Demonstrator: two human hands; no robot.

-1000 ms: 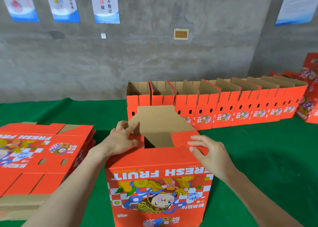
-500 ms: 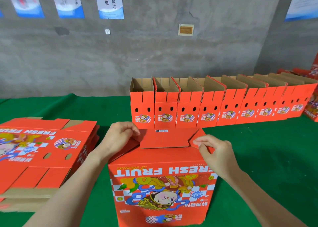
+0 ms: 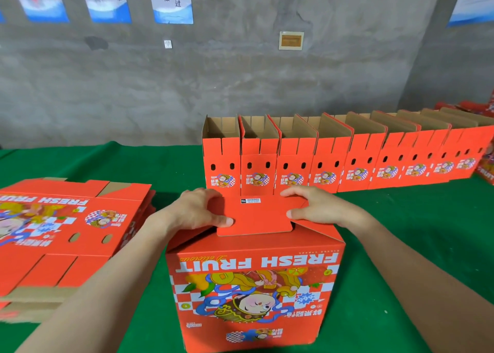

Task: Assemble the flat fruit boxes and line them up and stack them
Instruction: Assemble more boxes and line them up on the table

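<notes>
Two hands flanking red cardboard centre flap (image 3: 254, 216) atop upside-down red printed cardboard fruit box (image 3: 254, 286), lower centre of frame: left hand (image 3: 197, 213) and right hand (image 3: 320, 208) gripping its ends, thumbs pressing down; flap axis running left-right, hands equally near.

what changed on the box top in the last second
The far flap folded down flat over the box. The left hand and right hand moved inward and now grip it. The flat stack and the row of assembled boxes stayed put.
</notes>
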